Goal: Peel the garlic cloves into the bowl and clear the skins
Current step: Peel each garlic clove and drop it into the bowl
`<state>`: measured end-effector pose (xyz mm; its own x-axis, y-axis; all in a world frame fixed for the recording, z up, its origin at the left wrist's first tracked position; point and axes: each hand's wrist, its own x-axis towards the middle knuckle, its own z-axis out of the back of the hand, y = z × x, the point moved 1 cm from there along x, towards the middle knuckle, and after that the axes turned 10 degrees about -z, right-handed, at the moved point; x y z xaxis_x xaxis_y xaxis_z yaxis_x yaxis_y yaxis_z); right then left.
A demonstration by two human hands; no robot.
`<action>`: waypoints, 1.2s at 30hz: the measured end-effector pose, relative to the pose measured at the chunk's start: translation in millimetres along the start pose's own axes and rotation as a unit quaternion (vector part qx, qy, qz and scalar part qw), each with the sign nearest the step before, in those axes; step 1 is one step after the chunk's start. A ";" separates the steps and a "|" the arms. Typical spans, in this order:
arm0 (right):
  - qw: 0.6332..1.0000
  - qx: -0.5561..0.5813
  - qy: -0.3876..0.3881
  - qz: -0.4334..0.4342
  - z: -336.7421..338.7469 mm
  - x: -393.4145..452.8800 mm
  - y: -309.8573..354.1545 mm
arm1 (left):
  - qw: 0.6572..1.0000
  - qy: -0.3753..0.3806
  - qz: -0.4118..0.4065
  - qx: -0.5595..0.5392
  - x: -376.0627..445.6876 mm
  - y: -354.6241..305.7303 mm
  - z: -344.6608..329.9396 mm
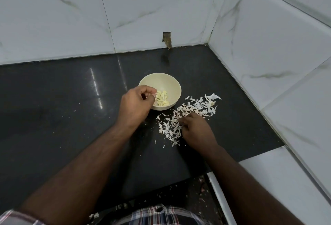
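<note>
Peeling's looking mostly done: a heap of peeled cloves (162, 98) is sitting in the bowl (172, 84), right under the left hand (137, 102), whose grip is curling loosely over the rim; can't tell if it's holding anything. The right hand (196, 129) is resting curled fingers on the skins (186, 117) spread just beside it on the bench (62, 117). Clearing those is what's left, I'd say.
</note>
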<state>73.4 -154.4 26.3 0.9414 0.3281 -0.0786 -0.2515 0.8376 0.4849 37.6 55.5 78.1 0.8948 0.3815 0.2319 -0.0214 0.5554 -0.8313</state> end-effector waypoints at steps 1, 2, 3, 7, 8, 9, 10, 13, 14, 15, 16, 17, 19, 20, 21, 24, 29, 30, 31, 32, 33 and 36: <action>1.000 -0.011 -0.004 0.004 -1.2 0.4 -0.2 | 1.000 0.004 -0.005 0.019 4.8 -1.5 0.8; 1.000 -0.023 -0.004 0.005 -2.7 1.2 0.2 | 0.999 0.012 -0.007 0.036 8.9 -2.8 0.8; 0.999 -0.035 0.000 0.005 -4.3 2.5 1.1 | 0.998 0.024 -0.007 0.052 11.8 -3.5 -0.1; 0.997 -0.068 0.020 -0.001 -8.7 7.5 6.0 | 0.994 0.051 -0.006 0.096 14.3 -6.1 -3.8; 0.997 -0.073 0.021 0.001 -9.5 7.7 6.4 | 0.994 0.051 -0.013 0.101 13.1 -8.1 -3.9; 0.997 -0.076 0.023 0.004 -10.1 7.2 7.1 | 0.993 0.050 -0.022 0.101 10.9 -9.6 -3.9; 0.997 -0.077 0.026 0.007 -10.8 6.6 7.6 | 0.994 0.048 -0.030 0.095 7.5 -10.9 -3.7; 0.997 -0.068 0.040 0.007 -11.4 5.1 9.4 | 0.995 0.054 -0.037 0.077 -6.1 -12.3 -5.6; 0.997 -0.061 0.043 0.000 -11.1 5.4 9.7 | 0.995 0.061 -0.039 0.074 -11.3 -11.1 -7.5; 0.998 -0.054 0.043 -0.007 -10.9 6.4 10.2 | 0.995 0.069 -0.037 0.069 -16.9 -8.8 -9.6; 0.998 -0.048 0.040 -0.013 -10.3 8.0 10.7 | 0.994 0.079 -0.033 0.066 -21.8 -6.7 -11.5; 0.998 -0.049 0.038 -0.019 -9.7 9.9 11.1 | 0.993 0.093 -0.027 0.065 -26.1 -4.2 -13.7; 0.997 -0.057 0.041 -0.025 -10.0 13.3 12.3 | 0.989 0.126 -0.014 0.074 -33.6 1.6 -17.9; 0.997 -0.060 0.045 -0.026 -10.7 14.0 13.3 | 0.986 0.145 -0.010 0.083 -37.0 4.3 -19.3; 0.996 -0.062 0.051 -0.023 -11.4 14.3 14.2 | 0.982 0.162 -0.007 0.092 -39.6 7.0 -20.7; 0.996 -0.052 0.075 -0.010 -10.7 13.0 16.4 | 0.976 0.191 0.008 0.106 -45.6 15.8 -23.6; 0.971 0.189 0.094 -0.112 4.2 15.8 6.0 | 0.968 0.211 -0.003 0.134 -54.0 25.2 -29.5; 0.957 0.240 0.103 -0.128 7.0 15.8 2.1 | 0.967 0.213 -0.009 0.140 -55.4 26.8 -31.6; 0.947 0.269 0.112 -0.136 9.7 16.0 -1.1 | 0.966 0.214 -0.016 0.146 -56.0 28.0 -33.9; 0.942 0.283 0.116 -0.139 12.5 15.9 -3.3 | 0.965 0.214 -0.025 0.148 -56.1 29.0 -36.3; 0.941 0.285 0.117 -0.139 14.8 15.1 -5.5 | 0.965 0.214 -0.034 0.150 -56.0 29.7 -39.1; 0.944 0.275 0.109 -0.148 16.4 14.0 -10.3 | 0.957 0.233 -0.058 0.164 -54.5 29.0 -46.1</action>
<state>92.8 -165.5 34.5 0.8684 0.2470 -0.4299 0.2265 0.5736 0.7872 8.7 16.8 18.1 0.9997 -0.0250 0.0000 0.0201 0.8059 -0.5918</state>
